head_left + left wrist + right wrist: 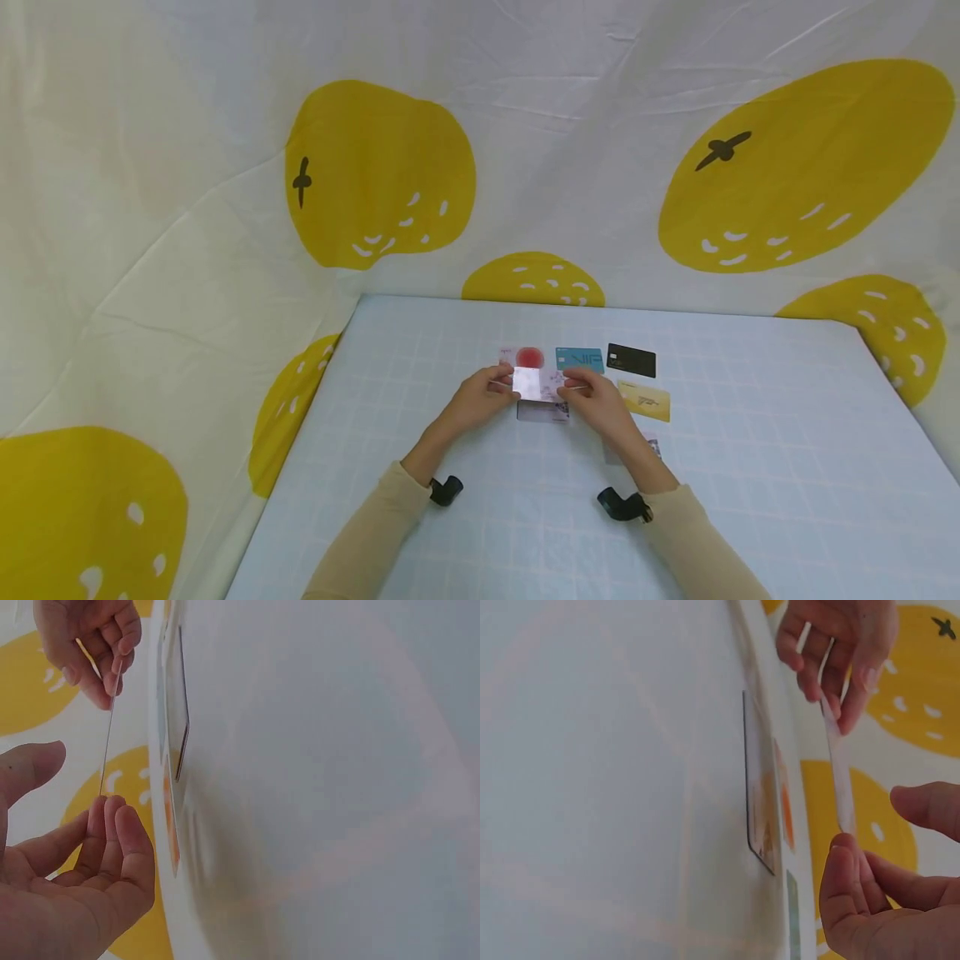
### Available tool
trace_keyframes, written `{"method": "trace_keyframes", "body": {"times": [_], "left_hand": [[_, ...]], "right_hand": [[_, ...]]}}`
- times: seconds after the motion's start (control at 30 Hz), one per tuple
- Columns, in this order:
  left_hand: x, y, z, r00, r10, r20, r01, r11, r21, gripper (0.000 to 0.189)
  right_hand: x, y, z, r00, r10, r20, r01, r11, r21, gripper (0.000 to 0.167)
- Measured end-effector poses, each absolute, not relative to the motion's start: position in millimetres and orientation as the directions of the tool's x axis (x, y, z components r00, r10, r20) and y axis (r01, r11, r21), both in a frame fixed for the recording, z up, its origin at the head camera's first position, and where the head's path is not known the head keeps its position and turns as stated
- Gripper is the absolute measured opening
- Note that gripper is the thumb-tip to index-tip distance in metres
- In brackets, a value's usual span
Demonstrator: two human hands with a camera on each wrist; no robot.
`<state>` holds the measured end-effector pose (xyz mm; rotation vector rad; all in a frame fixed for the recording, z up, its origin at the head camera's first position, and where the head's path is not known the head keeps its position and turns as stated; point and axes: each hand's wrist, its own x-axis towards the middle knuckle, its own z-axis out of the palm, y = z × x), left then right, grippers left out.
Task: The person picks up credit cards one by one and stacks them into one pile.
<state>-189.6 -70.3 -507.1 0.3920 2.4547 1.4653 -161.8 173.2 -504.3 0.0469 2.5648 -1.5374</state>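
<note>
A pale card with a pinkish floral print (538, 385) is held up between both hands, its left half bright with glare. At its left end, the fingertips of my left hand (480, 394) grip the edge. My right hand (597, 404) holds the opposite end by its fingertips. Both wrist views show the card edge-on, raised off the table, with each thumb standing apart from it. Just below it in the head view lies a similar card (543, 413), partly covered. Behind it lies a pink card with a red circle (529, 357).
A blue card (579, 358), a black card (632, 361) and a yellow card (643, 402) lie by the right hand. Another card (654, 447) is partly hidden under the right forearm. The light blue checked table (765, 433) meets a curtain with yellow fruit prints (525, 158).
</note>
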Motion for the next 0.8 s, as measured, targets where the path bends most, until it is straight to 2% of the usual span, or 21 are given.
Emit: {"method": "trace_keyframes", "body": {"times": [0.37,0.8], "left_hand": [[-183.9,-64.1,-516.3,-0.908,0.409,-0.09,0.143,0.505,0.851,0.049],[-180.8,-58.6,-526.7,-0.898,0.415,-0.146,0.12,0.55,0.826,0.048]], "right_hand": [[-152.2,180.3,-519.2,-0.978,-0.024,-0.206,0.173,0.458,-0.872,0.043],[-146.3,183.9,-527.8,-0.981,-0.051,-0.188,0.142,0.475,-0.868,0.035]]}}
